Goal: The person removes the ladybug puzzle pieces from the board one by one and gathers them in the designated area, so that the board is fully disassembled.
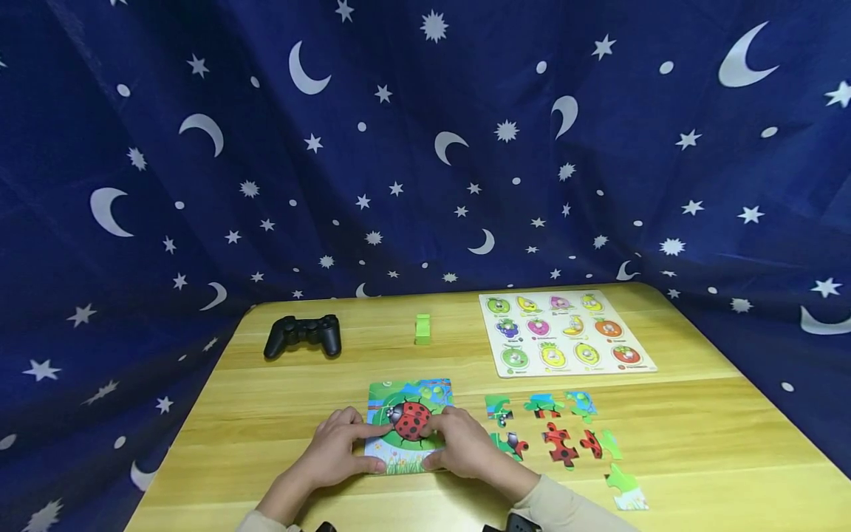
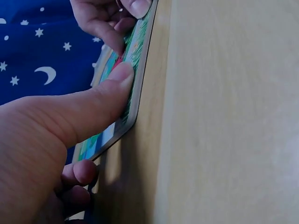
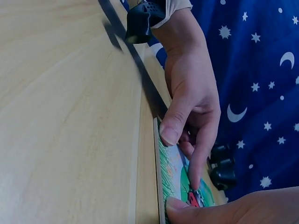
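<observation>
A square ladybug puzzle board (image 1: 399, 462) lies flat on the table in the head view. My left hand (image 1: 335, 451) is at its left side, its index finger extended to the ladybug's head and its thumb on the lower left part. On the right side, my right hand (image 1: 465, 443) touches the picture near the ladybug's rear, thumb at the lower edge. The left wrist view shows my left thumb (image 2: 100, 105) lying on the board's printed grass. In the right wrist view, my right thumb (image 3: 187, 211) presses near the same edge. Neither hand lifts the board.
Loose ladybug puzzle pieces (image 1: 561, 445) lie spread right of my right hand. Behind them is a fruit picture board (image 1: 541, 336). A black game controller (image 1: 302, 336) sits at back left, and a small green block (image 1: 422, 329) at back centre. A starry blue curtain (image 1: 399, 148) hangs behind.
</observation>
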`<state>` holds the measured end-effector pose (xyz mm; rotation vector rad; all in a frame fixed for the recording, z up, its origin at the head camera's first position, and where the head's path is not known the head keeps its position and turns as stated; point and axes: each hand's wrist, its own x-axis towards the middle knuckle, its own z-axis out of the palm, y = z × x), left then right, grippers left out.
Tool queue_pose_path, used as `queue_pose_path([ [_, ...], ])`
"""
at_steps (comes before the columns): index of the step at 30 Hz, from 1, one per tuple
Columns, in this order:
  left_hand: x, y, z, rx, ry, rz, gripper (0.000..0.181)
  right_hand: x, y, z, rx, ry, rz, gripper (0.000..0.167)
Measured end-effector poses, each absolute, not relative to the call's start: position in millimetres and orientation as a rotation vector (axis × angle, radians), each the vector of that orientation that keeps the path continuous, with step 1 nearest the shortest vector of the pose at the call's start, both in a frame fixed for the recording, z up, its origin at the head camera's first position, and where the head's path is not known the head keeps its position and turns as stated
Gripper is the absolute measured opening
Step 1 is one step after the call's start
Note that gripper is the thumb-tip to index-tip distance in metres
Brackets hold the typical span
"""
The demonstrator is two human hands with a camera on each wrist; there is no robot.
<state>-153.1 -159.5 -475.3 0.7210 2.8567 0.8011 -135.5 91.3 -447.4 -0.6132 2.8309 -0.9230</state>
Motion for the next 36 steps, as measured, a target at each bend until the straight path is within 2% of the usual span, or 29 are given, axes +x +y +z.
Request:
queue_pose_path([
  [22,-154.5,-158.6,-473.1,0.703,2.844,0.788,0.057,-131.2,79.6,-447.8,-0.591,2.756,-1.093,0.034],
  [36,-154.3,-157.7,-471.3,0.680,2.830,0.787,0.056,-125.7,77.5,-446.8,-0.499,2.721,-1.147,0.041],
])
